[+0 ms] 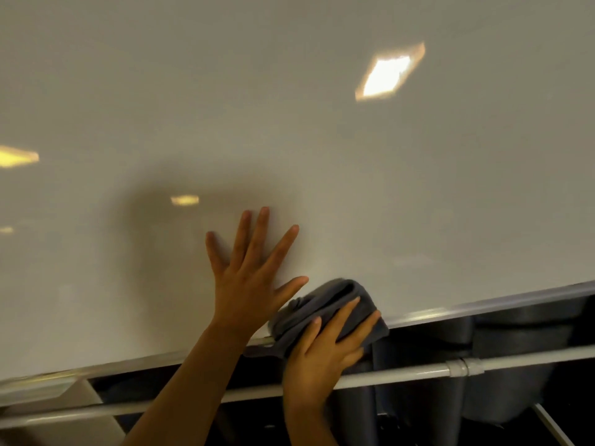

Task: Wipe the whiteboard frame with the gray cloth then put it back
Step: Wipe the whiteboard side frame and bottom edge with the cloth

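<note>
A large whiteboard (pixel 289 123) fills most of the view, tilted, with its silver bottom frame (pixel 483 309) running from lower left up to the right. My left hand (pixel 251 272) lies flat on the board surface with fingers spread, just above the frame. My right hand (pixel 325 346) presses a bunched gray cloth (pixel 322 304) against the bottom frame, right beside my left thumb. The cloth covers the frame there and hangs a little below it.
Below the frame runs a white horizontal stand bar (pixel 402 373) with a joint (pixel 465 366) at right. Dark gray chairs (pixel 515 342) stand behind it. Ceiling lights reflect on the board (pixel 388 74). A pale surface (pixel 64 423) sits at lower left.
</note>
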{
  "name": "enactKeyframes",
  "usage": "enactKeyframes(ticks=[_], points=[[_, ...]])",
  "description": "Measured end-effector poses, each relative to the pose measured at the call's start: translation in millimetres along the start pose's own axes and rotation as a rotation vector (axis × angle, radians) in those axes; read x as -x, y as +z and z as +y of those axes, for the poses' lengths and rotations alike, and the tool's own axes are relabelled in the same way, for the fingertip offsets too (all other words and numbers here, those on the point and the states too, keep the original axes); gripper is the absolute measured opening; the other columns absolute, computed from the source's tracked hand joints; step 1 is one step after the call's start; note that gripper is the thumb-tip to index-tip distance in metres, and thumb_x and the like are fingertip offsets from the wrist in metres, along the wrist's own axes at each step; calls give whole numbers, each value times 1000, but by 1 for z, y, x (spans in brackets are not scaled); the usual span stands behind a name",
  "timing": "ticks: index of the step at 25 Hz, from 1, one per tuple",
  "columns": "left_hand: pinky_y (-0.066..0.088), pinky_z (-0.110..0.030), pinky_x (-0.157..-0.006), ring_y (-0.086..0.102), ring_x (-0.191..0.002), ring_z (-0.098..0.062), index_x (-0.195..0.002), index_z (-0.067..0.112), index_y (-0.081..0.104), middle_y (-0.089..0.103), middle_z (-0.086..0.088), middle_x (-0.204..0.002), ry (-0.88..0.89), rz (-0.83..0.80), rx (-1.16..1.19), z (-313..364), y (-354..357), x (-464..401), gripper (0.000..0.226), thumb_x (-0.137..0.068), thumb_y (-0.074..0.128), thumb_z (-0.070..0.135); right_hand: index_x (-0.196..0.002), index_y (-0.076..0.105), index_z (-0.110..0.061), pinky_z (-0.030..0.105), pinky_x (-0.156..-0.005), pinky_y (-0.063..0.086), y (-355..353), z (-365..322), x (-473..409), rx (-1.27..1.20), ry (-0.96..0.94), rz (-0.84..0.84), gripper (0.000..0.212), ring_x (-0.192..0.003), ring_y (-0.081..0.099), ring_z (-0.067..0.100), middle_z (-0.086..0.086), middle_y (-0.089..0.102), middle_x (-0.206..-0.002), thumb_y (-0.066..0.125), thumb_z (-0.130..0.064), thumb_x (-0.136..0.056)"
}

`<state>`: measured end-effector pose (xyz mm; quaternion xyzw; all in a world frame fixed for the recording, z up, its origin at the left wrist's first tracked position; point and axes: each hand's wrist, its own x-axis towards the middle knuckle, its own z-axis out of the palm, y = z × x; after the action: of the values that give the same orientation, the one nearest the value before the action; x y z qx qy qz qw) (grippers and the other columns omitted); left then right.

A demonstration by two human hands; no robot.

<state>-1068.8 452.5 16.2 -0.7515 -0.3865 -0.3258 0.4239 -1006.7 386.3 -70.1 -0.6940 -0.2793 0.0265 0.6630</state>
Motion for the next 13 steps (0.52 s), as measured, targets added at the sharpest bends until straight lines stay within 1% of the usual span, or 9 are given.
enactKeyframes(ticks=[2,4,5,7,9,11,13], points=[[3,-69,-109,3,-146,-25,-148,37,11,4,-6,-158,-8,-14,4,-12,0,5,74,-86,27,73,-141,27,-13,59,-87,43,10,-7,18,-4,-46,-41,55,-111,40,56,18,6,-151,28,-40,-93],[4,-69,-108,3,-146,-23,-148,37,9,3,-6,-158,-8,-18,14,-20,1,10,73,-87,25,72,-139,29,-11,61,-85,43,15,-6,29,16,-101,-63,59,-109,42,57,20,8,-150,18,-48,-94],[5,-69,-108,5,-146,-23,-148,36,9,4,-6,-158,-5,-14,19,-23,1,12,73,-87,26,72,-139,29,-11,61,-84,43,15,-3,29,22,-118,-56,60,-109,42,58,22,10,-149,17,-49,-94],[6,-70,-108,10,-145,-23,-148,36,13,11,-8,-157,13,9,17,-27,1,14,73,-86,29,73,-140,26,-13,60,-88,41,13,4,22,24,-126,-20,58,-114,39,57,25,12,-149,23,-47,-94],[7,-70,-107,14,-144,-25,-147,36,17,16,-9,-155,31,34,-1,-35,1,14,76,-84,33,75,-141,22,-14,57,-94,36,11,7,12,6,-95,38,57,-123,31,54,28,13,-149,28,-41,-91],[7,-70,-107,11,-144,-28,-146,36,21,17,-9,-155,35,58,-17,-44,1,13,80,-80,36,79,-141,19,-14,53,-100,29,12,2,7,-30,-67,74,58,-129,23,47,29,12,-149,22,-47,-93],[6,-70,-107,7,-145,-28,-146,36,21,16,-7,-155,59,68,-21,-51,2,11,84,-77,37,82,-141,17,-14,47,-103,23,15,-5,8,-56,-46,93,59,-131,20,43,27,10,-150,15,-49,-94]])
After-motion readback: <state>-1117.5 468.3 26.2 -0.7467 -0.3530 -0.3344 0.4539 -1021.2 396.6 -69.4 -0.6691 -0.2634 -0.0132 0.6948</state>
